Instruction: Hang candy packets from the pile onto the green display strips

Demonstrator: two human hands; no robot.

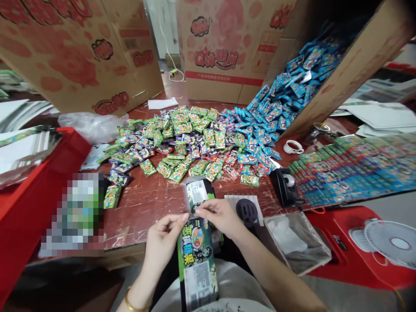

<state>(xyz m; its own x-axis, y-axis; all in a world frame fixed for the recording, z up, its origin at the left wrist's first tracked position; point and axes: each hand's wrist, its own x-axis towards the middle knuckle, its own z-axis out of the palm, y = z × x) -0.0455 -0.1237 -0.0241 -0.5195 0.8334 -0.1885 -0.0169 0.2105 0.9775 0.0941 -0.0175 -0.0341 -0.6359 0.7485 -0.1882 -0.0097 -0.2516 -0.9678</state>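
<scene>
Both forearms reach in from below, converging on the near side of the packet heap. The left hand is bent inward with its palm turned toward the body, thumb and forefinger pinched together on the upper edge of a printed green-and-black package. The right hand reaches across palm down, wrist slightly bent, its thumb and fingertips closed together at the same edge, close to the left fingertips. The package hangs below the heap, over the person's lap. Between the hands and the heap lies a second printed panel on the table; whether the two are joined I cannot tell.

Right of the heap, an open cardboard box holds blue packets that spill out and run into it. A white cup stands just beyond the heap's right end; its contents are too small to make out. Nearer the person, to the heap's lower right, a clear-sided bin holds crumpled white material. Left of the heap, a puffed clear plastic bag rests against it.
</scene>
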